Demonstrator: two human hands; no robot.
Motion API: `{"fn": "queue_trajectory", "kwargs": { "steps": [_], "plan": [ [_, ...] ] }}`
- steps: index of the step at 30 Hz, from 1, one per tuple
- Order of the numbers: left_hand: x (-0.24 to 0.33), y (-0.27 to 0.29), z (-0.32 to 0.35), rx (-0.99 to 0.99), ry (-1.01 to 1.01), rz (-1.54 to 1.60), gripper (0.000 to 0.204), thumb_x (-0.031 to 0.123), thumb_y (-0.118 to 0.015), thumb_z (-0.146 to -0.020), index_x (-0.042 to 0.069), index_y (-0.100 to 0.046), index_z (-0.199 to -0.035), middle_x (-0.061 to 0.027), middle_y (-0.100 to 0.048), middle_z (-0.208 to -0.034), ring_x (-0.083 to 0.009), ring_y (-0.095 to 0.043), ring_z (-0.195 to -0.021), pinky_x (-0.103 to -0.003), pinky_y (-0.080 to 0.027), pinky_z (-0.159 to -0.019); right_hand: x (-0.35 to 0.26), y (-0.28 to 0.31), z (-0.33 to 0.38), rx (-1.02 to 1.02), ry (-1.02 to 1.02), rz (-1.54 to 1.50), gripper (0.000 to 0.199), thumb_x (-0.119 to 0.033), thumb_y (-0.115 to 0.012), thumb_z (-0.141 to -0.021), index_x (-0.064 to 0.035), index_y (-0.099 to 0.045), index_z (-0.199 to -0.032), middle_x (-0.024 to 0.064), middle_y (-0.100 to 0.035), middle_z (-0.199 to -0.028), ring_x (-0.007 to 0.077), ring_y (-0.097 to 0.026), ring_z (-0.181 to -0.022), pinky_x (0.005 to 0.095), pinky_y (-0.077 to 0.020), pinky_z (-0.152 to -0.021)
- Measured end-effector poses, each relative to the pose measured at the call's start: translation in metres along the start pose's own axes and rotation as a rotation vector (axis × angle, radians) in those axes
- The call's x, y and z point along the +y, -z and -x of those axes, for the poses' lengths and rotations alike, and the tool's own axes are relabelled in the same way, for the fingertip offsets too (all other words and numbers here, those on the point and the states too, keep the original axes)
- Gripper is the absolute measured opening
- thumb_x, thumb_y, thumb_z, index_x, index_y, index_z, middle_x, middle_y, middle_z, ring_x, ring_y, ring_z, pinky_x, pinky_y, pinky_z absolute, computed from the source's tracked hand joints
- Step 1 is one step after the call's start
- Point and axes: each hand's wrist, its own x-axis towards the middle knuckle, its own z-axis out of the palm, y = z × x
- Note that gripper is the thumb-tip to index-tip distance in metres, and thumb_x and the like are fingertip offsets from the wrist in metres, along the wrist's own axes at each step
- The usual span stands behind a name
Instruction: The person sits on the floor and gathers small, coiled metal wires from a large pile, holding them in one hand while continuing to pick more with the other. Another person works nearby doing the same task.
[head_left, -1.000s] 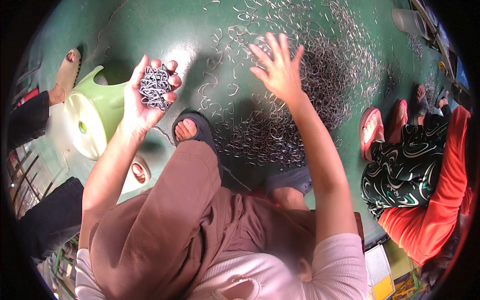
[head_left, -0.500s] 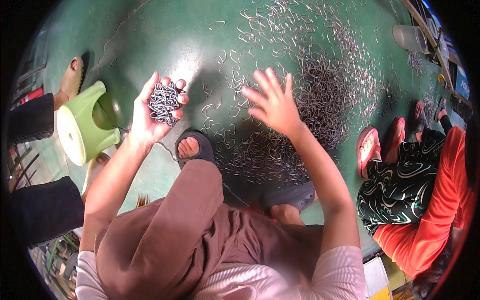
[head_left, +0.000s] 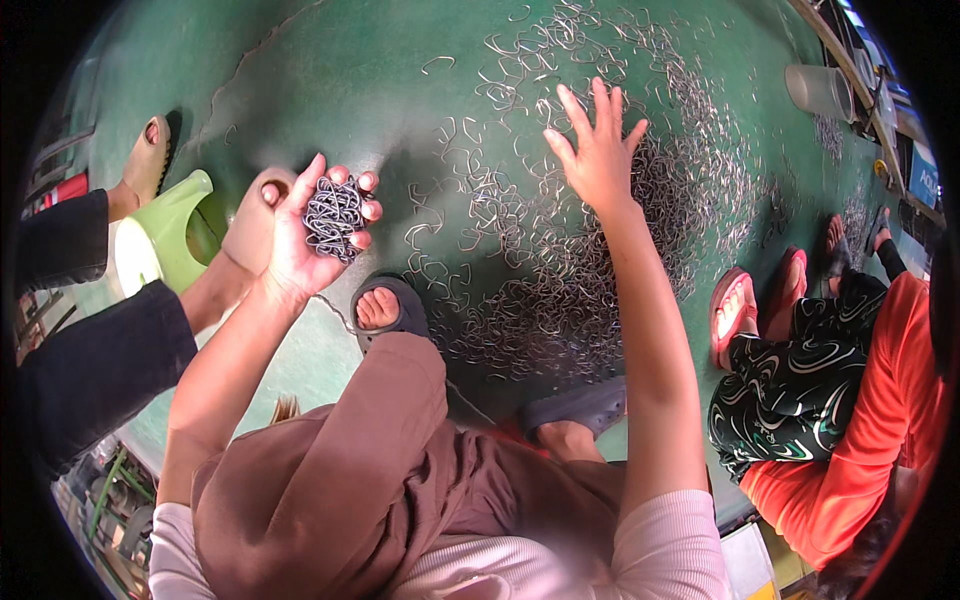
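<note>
A: ok what's the weak spot here? That clump of bent wire pieces [head_left: 336,218] looks sketchy to me.

B: Yeah, if anything goes wrong I'd bet on spillage. The clump bulges past the fingers of the left hand [head_left: 297,245], so a looser grip or a tilt of the wrist could drop a few onto the floor [head_left: 350,90]. They look tangled too, so one falling might drag others along.

A: And the loose wire pieces [head_left: 545,315] on the floor?

B: Heaped right in front of the person, thinning out toward the far side. Dark clogs [head_left: 408,308] sit right by the near edge, so a foot shuffle could scatter them. Bare fingers could get poked by the ends too. There's also someone else's tan slide [head_left: 250,235] just beside the left hand, so a bump isn't out of the question imo.

A: How are the hands posed?

B: Left is palm up, fingers curled around the clump, thumb sticking up. The right hand [head_left: 602,165] reaches farther out over the heap, back of the hand showing, fingers fanned wide, nothing gripped that I can see. Can't tell if it's touching the wires or just above them.
</note>
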Motion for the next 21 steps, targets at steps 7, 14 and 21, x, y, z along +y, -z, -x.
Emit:
{"fn": "queue_trajectory", "kwargs": {
  "steps": [7,14,21],
  "plan": [
    [-0.001,-0.006,-0.002,0.078,-0.017,-0.056,0.029,0.041,-0.048,-0.091,0.015,-0.052,-0.078,-0.0048,-0.051,-0.094,-0.0194,-0.052,-0.077,-0.026,-0.042,-0.048,0.005,-0.001,0.019,0.019,-0.114,0.107,0.057,-0.049,-0.049,-0.087,-0.0264,-0.034,-0.137,0.0154,-0.021,-0.145,0.0392,-0.013,-0.136,0.0717,-0.0091,-0.098],
    [0.001,-0.007,-0.004,0.050,-0.008,-0.066,0.030,0.040,-0.046,-0.093,0.015,-0.052,-0.079,-0.0052,-0.050,-0.095,-0.0202,-0.052,-0.077,-0.026,-0.044,-0.047,-0.026,-0.005,-0.026,0.155,-0.060,-0.066,0.056,-0.046,-0.052,-0.086,-0.0198,-0.039,-0.134,0.0166,-0.025,-0.143,0.0390,-0.013,-0.136,0.0709,-0.0092,-0.099],
    [-0.001,-0.016,-0.008,0.064,-0.005,-0.053,0.029,0.039,-0.046,-0.093,0.014,-0.051,-0.079,-0.0044,-0.048,-0.093,-0.0193,-0.050,-0.075,-0.025,-0.045,-0.046,-0.045,-0.027,-0.065,0.011,0.093,-0.008,0.054,-0.054,-0.041,-0.088,-0.0280,-0.039,-0.135,0.0135,-0.022,-0.147,0.0333,-0.012,-0.138,0.0648,-0.0051,-0.104]
  ]
}}
